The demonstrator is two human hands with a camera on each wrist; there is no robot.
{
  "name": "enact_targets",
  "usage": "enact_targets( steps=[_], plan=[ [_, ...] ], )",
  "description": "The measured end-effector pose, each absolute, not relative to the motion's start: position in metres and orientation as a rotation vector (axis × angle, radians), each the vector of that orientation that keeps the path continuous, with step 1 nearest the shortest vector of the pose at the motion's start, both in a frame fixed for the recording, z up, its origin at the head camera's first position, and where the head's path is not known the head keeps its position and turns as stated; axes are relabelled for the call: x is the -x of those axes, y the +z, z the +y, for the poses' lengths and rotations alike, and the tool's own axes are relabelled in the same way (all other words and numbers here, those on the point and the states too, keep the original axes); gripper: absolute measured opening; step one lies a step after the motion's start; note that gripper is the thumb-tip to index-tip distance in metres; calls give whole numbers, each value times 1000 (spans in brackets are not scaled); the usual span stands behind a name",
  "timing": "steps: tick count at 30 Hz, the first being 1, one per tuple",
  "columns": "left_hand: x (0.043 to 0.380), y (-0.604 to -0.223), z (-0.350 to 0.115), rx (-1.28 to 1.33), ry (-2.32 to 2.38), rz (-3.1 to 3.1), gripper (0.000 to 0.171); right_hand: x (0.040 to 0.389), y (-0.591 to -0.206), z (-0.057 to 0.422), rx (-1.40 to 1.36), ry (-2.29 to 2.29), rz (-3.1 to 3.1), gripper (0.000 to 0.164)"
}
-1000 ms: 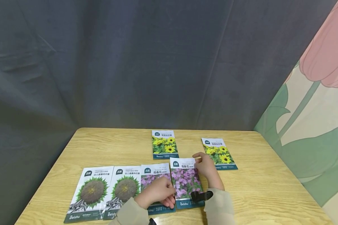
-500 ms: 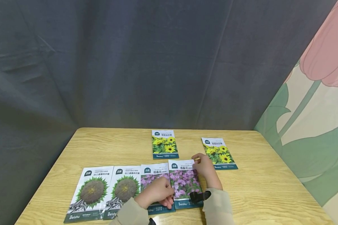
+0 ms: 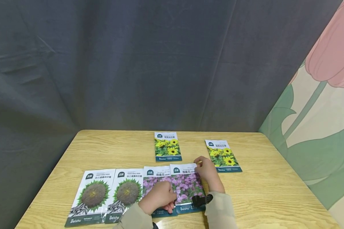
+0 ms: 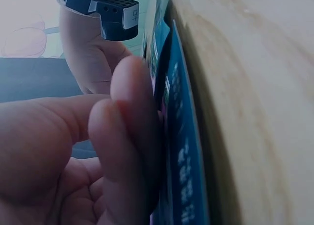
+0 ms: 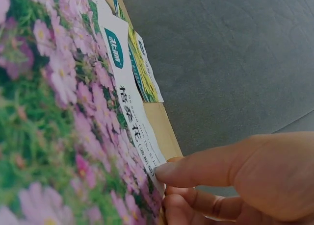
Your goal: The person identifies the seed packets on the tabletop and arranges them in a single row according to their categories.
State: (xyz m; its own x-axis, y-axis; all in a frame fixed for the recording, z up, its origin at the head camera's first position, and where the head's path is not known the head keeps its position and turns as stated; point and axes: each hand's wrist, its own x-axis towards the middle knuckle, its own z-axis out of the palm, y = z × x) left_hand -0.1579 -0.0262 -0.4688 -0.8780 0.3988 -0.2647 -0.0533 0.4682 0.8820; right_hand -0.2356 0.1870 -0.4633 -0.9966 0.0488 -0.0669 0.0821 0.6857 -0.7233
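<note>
My right hand (image 3: 207,172) pinches the top right corner of a seed packet (image 3: 189,187) printed with pink flowers. In the right wrist view the thumb (image 5: 171,172) lies on its white header with fingers underneath. The packet's left edge overlaps a matching pink-flower packet (image 3: 152,182). My left hand (image 3: 160,196) rests on that second packet, its fingertips at the seam between the two. Seen from the left wrist, two fingers (image 4: 130,83) press along the packet's face near its dark teal bottom band (image 4: 184,151). The left hand covers much of the second packet's lower half.
Two white packets with large sunflower heads, one at the far left (image 3: 94,194) and one beside it (image 3: 127,190), continue the row. Behind stand two yellow-flower packets, one in the middle (image 3: 167,147) and one to the right (image 3: 223,156). A dark curtain (image 3: 160,63) hangs behind the wooden table (image 3: 275,190).
The right pink-flower packet has slid left and slightly toward me, guided by my right hand, so its edge now overlaps its neighbour. My left hand has barely shifted.
</note>
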Motion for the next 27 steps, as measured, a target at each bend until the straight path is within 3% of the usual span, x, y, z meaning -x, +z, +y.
enact_targets(
  steps=[27],
  plan=[
    [157,-464,-26,-292,1359,2282,35,236,-465,185,-130,-1193,2849,24]
  ],
)
